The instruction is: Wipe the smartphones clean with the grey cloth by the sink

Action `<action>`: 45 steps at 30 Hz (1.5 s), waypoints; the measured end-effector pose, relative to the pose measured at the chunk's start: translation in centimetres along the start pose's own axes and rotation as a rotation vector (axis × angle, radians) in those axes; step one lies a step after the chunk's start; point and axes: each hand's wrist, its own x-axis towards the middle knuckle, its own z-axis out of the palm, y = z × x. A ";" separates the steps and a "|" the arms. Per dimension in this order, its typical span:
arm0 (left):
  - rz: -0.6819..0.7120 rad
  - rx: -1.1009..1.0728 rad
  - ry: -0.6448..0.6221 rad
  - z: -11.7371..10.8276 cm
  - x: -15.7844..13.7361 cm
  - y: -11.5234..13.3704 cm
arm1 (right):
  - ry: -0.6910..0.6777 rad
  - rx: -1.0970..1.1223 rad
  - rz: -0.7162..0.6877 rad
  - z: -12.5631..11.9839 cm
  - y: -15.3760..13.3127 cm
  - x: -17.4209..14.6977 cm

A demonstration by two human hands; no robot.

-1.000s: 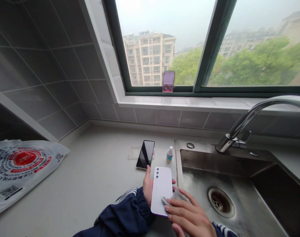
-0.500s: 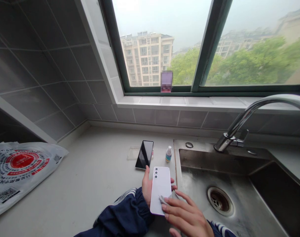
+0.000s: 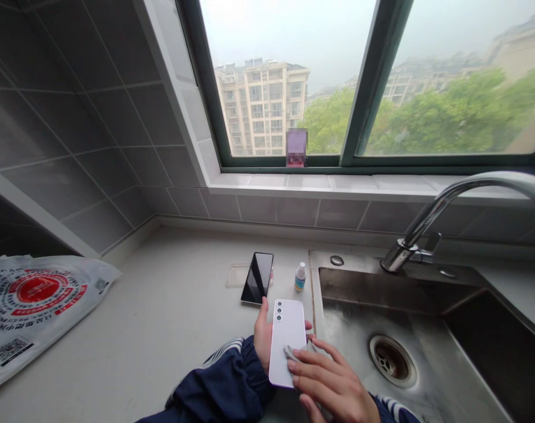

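A pale lilac smartphone [image 3: 287, 329] lies back side up in my left hand [image 3: 262, 338], whose thumb and fingers close on its long edges. Three round camera lenses show at its top left. My right hand [image 3: 333, 379] presses a grey cloth [image 3: 290, 352] onto the lower part of the phone's back; most of the cloth is hidden under the fingers. Just beyond, a black-screened phone [image 3: 257, 277] rests on the counter, partly over a clear phone case [image 3: 236, 276]. Right of it a small white-capped bottle [image 3: 300, 277] stands upright.
At the right is a steel sink [image 3: 355, 317] with a drain [image 3: 391, 359] and a curved chrome faucet [image 3: 426, 220]. A printed white plastic bag [image 3: 73, 276] sits on the counter [image 3: 161, 329] at far left. A window [image 3: 267, 35] is ahead, above a tiled wall.
My two hands, the lilac phone and the cloth hold almost the same places. The whole view has shifted slightly. Nothing has been taken up or let go.
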 end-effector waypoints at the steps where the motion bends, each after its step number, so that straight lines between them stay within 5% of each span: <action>1: -0.006 0.003 -0.005 0.0 0.0 0.0 | -0.007 -0.006 0.002 0.0 0.0 -0.1; 16: -0.011 0.024 -0.122 0.9 0.1 -0.5 | -0.233 -0.261 0.314 1.4 0.9 -1.8; 26: 0.067 0.124 -0.114 0.6 0.4 -1.4 | -0.244 -0.308 0.459 2.3 1.1 -2.3; 45: -0.022 0.027 -0.096 0.8 0.4 -0.8 | -0.130 -0.162 0.195 1.6 0.0 -1.3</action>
